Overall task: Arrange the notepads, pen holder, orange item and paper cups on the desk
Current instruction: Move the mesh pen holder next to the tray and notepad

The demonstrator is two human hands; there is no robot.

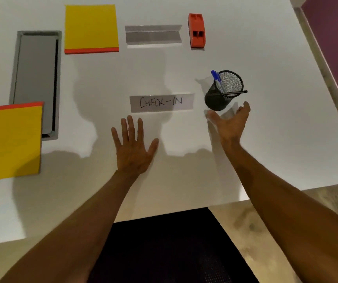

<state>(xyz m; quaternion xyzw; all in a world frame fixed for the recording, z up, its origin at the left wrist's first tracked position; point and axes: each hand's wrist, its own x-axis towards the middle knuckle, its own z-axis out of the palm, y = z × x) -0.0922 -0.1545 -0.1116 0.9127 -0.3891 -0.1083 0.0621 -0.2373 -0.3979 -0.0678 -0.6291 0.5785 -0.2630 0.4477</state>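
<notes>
On the white table, two yellow notepads flank a grey recessed tray. Between the far pad and the upright orange item, long axis running away, lies a clear sign. The mesh pen holder stands, perhaps tilted, beside the CHECK-IN label. Right hand cupped, released, just short of it; left hand flat, empty.

From your seat, the CHECK-IN sign lies dead centre on the desk. The pen holder stands at its three o'clock, the orange item at one, one notepad at eleven, another notepad at eight.
</notes>
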